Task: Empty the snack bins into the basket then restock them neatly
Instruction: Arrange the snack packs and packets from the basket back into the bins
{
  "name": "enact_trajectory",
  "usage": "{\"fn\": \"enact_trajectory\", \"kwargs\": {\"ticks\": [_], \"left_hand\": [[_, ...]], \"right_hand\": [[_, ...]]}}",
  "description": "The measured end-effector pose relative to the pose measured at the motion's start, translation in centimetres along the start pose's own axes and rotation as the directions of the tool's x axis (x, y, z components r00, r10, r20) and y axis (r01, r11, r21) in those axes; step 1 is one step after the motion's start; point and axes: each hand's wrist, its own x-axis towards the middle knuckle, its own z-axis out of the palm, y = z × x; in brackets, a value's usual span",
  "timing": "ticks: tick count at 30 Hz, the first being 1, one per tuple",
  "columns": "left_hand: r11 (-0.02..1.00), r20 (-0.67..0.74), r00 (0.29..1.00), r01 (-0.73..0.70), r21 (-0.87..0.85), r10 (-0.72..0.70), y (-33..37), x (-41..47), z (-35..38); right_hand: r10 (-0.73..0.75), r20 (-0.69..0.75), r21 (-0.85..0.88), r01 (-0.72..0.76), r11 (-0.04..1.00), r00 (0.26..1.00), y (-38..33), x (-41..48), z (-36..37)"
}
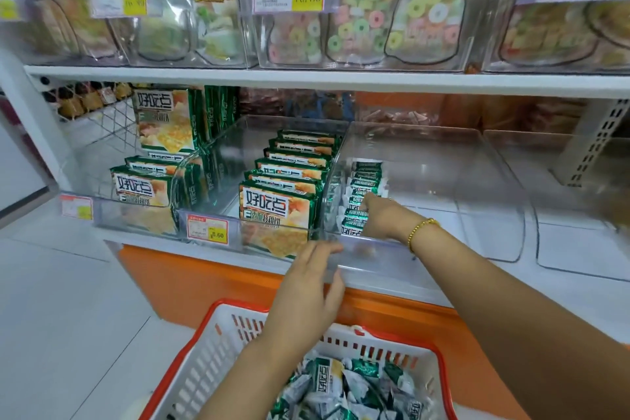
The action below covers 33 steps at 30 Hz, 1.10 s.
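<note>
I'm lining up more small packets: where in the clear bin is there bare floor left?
Bare: the bin floor right of the small-packet row, out to the right wall. Crowded: the bin's left side, where the right hand touches the row, and the neighbouring bin of large packs. The left hand lies on the front lip.

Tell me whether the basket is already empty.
No, the basket holds a heap of small green-and-white snack packets.
</note>
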Motion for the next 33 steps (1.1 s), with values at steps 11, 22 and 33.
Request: {"fn": "enact_trajectory", "kwargs": {"ticks": [11, 22, 33], "left_hand": [[0.915, 0.063, 0.920, 0.391, -0.103, -0.386, -3.1, -10.8, 2.5], [0.582, 0.588, 0.271, 0.683, 0.441, -0.762, -6.0, -17.8, 6.3], [0.560, 0.461, 0.434, 0.810, 0.176, -0.774, -5.2, -16.5, 4.7]], "right_hand": [[0.015, -0.644, 0.415, 0.332, 0.847, 0.765, -2.1, -9.4, 3.8], [0.109, 0.320, -0.131, -0.070, 0.989, 0.941, 4.6, -14.3, 19.2], [0.125, 0.359, 0.350, -0.257, 0.901, 0.925, 5.6, -14.2, 21.3]]}}
